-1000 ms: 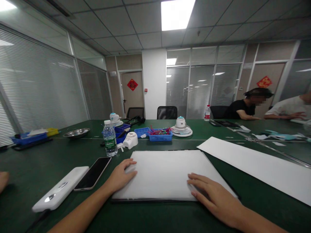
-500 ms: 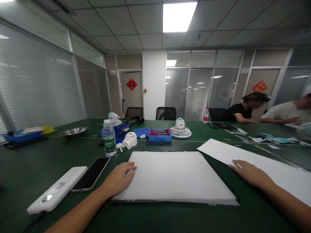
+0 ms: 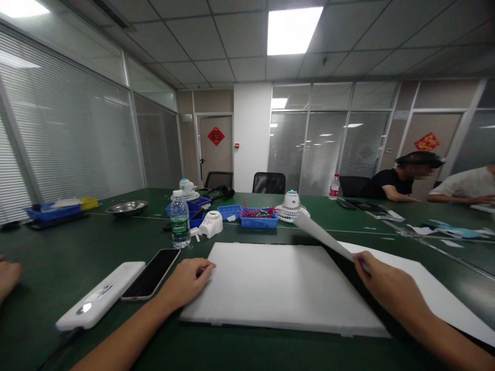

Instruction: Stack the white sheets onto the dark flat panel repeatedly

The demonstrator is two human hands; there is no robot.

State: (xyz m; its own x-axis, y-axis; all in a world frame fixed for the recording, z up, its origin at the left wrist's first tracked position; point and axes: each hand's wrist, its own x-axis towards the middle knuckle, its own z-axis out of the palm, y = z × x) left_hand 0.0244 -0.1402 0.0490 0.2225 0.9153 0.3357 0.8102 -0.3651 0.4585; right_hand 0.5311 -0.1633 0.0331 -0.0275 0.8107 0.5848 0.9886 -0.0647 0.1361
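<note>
A flat stack of white sheets (image 3: 278, 288) lies on the green table in front of me. At its left edge rests my left hand (image 3: 190, 281), fingers curled in a loose pinch on the edge; whether paper is between them I cannot make out. My right hand (image 3: 382, 281) pinches the edge of a raised white sheet (image 3: 327, 238), tilted above the table to the right of the stack. Beneath and beyond that hand, another white sheet (image 3: 433, 288) lies on the table.
On the left are a white power bank (image 3: 102, 294), a phone (image 3: 151, 274) and a water bottle (image 3: 180, 220). Farther off stand a blue tray of wires (image 3: 259, 220) and a white fan part (image 3: 292, 205). Another person's hand (image 3: 8, 277) shows at far left; two people sit at right.
My right hand has lifted a white sheet, which now tilts upward. The fingers of my left hand have curled in at the stack's edge. A person's hand has come into view at far left.
</note>
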